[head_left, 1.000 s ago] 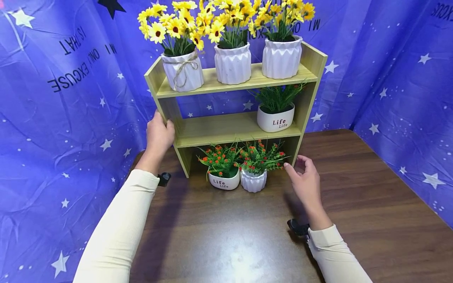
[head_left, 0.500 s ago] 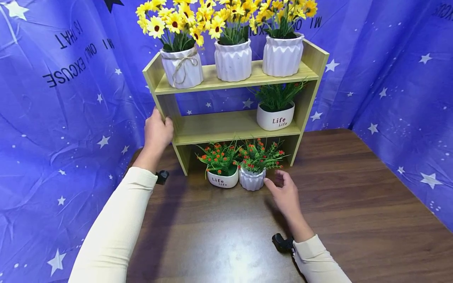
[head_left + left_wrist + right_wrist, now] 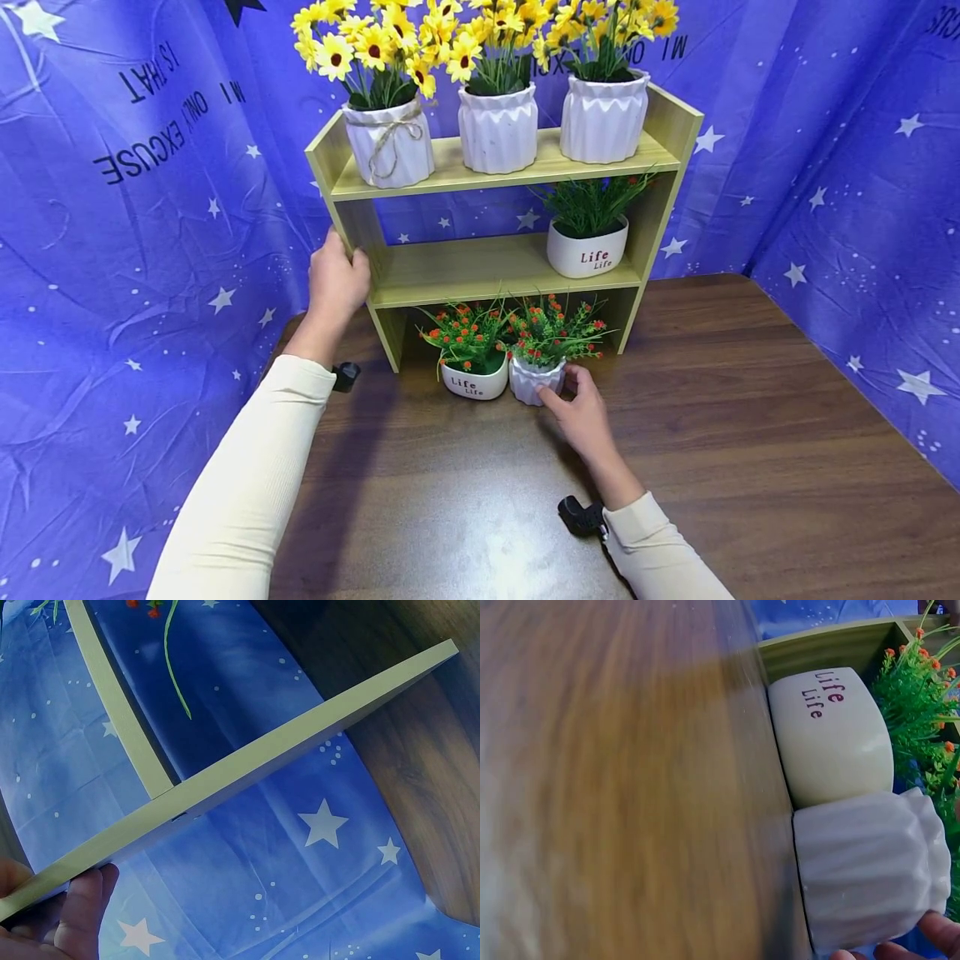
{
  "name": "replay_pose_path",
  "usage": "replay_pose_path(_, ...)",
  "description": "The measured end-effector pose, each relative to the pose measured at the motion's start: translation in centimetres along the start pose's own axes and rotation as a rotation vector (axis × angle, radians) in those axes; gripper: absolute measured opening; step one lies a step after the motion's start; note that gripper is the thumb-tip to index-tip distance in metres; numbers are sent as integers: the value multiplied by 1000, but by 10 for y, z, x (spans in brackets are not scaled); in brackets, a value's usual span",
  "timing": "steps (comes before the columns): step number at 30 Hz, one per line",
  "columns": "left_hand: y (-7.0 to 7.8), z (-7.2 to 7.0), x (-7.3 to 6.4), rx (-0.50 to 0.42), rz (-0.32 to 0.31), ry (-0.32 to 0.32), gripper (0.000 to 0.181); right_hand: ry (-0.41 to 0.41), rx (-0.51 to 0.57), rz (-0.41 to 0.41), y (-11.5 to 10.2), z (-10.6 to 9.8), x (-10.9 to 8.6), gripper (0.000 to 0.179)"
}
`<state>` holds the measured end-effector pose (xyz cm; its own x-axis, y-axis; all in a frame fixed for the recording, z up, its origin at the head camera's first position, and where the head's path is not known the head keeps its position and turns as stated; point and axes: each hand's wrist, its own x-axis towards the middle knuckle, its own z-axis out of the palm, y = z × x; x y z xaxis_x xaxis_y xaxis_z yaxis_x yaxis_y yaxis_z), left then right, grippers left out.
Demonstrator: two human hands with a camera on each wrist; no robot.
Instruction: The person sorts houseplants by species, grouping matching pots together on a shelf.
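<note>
On the left, my left hand (image 3: 337,279) grips the side panel of a small wooden shelf (image 3: 457,271). The left wrist view shows thumb and fingers on either side of that panel's edge (image 3: 232,772). My right hand (image 3: 583,417) holds the right side of a fluted white flowerpot (image 3: 528,382) with red-orange flowers, thumb in front. In the right wrist view only its fingertips (image 3: 939,930) show at the pot's lower right. Against that pot's left stands an oval white "Life" pot (image 3: 475,383) with similar flowers. Both stand at the shelf's open bottom.
Three white pots of yellow flowers (image 3: 498,129) line the top board. Another "Life" pot (image 3: 587,250) of grass stands at the right end of the middle board. Blue star-printed curtain (image 3: 187,250) surrounds the brown wooden table (image 3: 750,433).
My right hand has left the shelf's lower right corner, moved left and taken hold of the fluted flowerpot. The left hand stays on the side panel.
</note>
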<state>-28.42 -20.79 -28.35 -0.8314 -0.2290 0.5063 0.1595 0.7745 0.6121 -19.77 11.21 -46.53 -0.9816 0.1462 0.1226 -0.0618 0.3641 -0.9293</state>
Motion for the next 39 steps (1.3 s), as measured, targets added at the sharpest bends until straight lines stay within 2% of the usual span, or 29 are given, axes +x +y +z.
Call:
replay_pose_path(8, -2, 0, 1, -4, -1, -1, 28, 52, 62, -3, -2, 13, 4, 66)
replay_pose_path(21, 0, -2, 1, -7, -11, -12, 29, 151, 52, -17, -3, 29, 23, 74)
replay_pose_path(29, 0, -1, 0, -11, -7, -6, 29, 208, 49, 9, -6, 38, 28, 83)
replay_pose_path(34, 0, 0, 0, -9, -11, -11, 29, 218, 21, 10, -3, 39, 32, 84)
replay_pose_path(39, -1, 1, 0, -4, -15, -13, 28, 190, 36, 15, 1, 36, 35, 83)
